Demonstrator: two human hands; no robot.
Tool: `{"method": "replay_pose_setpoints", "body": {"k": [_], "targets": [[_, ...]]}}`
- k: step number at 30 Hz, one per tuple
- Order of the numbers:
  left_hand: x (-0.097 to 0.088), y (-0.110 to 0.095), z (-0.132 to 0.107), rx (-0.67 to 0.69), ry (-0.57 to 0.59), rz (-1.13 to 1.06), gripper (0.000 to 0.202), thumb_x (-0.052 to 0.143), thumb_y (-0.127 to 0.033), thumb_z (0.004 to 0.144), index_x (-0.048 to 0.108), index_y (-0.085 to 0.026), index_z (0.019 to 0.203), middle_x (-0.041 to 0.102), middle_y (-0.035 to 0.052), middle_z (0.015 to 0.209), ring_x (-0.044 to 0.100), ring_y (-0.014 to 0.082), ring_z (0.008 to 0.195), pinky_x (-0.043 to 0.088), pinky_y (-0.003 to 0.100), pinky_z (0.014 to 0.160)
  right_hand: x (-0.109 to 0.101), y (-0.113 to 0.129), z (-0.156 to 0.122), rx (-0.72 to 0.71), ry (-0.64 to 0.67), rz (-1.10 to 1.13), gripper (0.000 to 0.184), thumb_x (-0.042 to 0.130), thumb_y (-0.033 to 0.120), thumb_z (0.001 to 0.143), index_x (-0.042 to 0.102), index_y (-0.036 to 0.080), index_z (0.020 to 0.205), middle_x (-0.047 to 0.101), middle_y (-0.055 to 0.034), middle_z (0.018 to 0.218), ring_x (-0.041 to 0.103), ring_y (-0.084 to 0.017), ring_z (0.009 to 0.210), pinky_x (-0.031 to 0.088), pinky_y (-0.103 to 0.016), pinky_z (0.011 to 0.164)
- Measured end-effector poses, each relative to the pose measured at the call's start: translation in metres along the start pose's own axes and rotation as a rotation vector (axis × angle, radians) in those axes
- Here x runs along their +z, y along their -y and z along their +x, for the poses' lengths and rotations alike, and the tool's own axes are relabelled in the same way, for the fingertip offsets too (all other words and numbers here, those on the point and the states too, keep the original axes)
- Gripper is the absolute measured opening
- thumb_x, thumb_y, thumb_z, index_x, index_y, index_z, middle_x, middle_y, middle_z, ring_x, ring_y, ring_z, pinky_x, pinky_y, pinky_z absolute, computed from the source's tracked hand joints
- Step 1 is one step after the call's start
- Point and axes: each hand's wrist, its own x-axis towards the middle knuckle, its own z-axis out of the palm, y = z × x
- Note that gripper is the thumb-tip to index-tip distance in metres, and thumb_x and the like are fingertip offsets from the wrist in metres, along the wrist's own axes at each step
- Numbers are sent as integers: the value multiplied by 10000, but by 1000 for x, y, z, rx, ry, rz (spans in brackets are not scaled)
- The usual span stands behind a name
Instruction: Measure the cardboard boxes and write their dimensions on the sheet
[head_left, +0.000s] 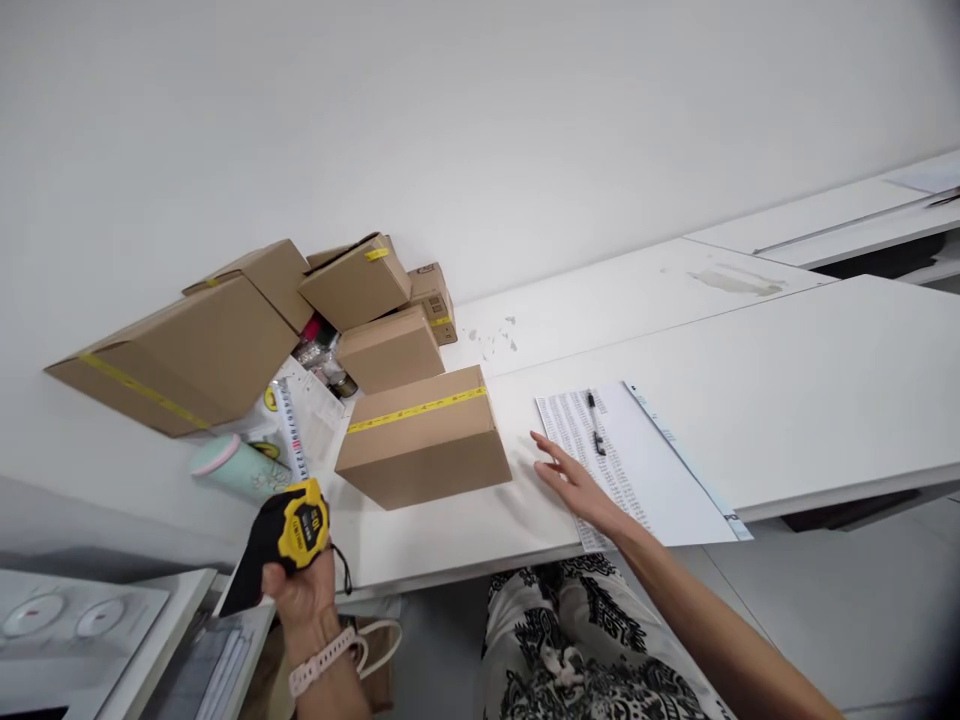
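My left hand [304,592] is closed around a yellow and black tape measure [306,525], held at the table's near left edge. Its white blade [291,430] is drawn out and points away from me. To the right of it a closed cardboard box [424,440] with a yellow tape strip lies on the table. My right hand [568,482] holds nothing; its fingers are apart, between that box and the printed sheets [630,460]. The wrist and forearm pass over the near part of the sheets. A black pen [596,422] rests on the paper.
More cardboard boxes [191,350] are stacked against the wall at the left. A mint green tumbler [240,468] with a pink rim lies behind the tape measure. Small jars and packets [324,355] sit among the boxes. A white appliance [67,620] stands at lower left.
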Motion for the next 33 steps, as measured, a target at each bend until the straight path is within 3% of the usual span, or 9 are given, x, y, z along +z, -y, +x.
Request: {"method": "replay_pose_setpoints", "body": {"k": [4,7,12,15,17,21,24,27,33], "targets": [[5,24,19,46,-60,-266,813,781,-748,478,659,-303,1148,667,37,1302,495,395,1348,400,576,1098,34,-4,11,35,89,75,787,546,703,890,337,382,1577,279,-53,1678,322,-330,1518,311,-605,1205],[9,29,19,8,-10,-384,798,786,-734,501,666,-306,1164,653,46,1339,507,405,1332,466,589,1023,38,7,13,-24,145,99,783,568,679,892,335,379,1577,328,-47,1660,318,-314,1520,324,-589,1205],[20,-5,7,156,-8,-407,718,735,-765,584,685,-318,1143,664,22,1332,521,371,1324,553,506,942,13,62,-2,-205,82,-32,642,553,584,942,436,351,1528,524,-106,1470,580,-280,1208,549,-486,973],[32,-26,2,284,-42,-397,563,742,-679,655,699,-325,1090,694,-23,1269,545,315,1309,520,482,1032,-3,92,-9,-240,-4,-82,571,543,551,957,487,347,1487,559,-111,1369,613,-229,982,580,-423,836],[42,-35,-2,287,-44,-379,516,733,-649,668,717,-302,1051,721,-15,1205,569,319,1278,492,513,1073,-9,98,-8,-193,-78,-85,545,538,556,953,529,320,1444,577,-113,1319,608,-211,891,580,-411,778],[59,-51,-13,146,81,-281,374,714,-567,720,734,-327,1006,729,-27,1192,543,353,1309,496,597,1053,-10,85,-5,-114,-213,-62,519,560,560,922,572,291,1366,592,-120,1320,617,-232,903,569,-402,713],[64,-68,-18,69,117,-186,362,718,-591,697,759,-316,930,746,-5,1162,530,408,1318,550,612,967,-7,72,-7,-115,-260,-20,502,565,542,926,562,290,1360,611,-116,1315,624,-258,1013,565,-429,805],[64,-80,-14,-105,147,-123,387,731,-614,639,774,-267,805,782,56,1002,599,456,1213,588,617,867,-5,64,-12,-121,-312,25,469,558,525,938,567,291,1344,616,-109,1337,611,-264,1097,544,-448,896],[69,-70,3,-370,388,69,290,781,-444,591,786,-201,747,748,80,690,691,453,1008,615,574,787,-8,55,-23,-114,-418,34,428,529,521,959,578,296,1320,605,-103,1374,583,-271,1154,516,-448,925]]}}
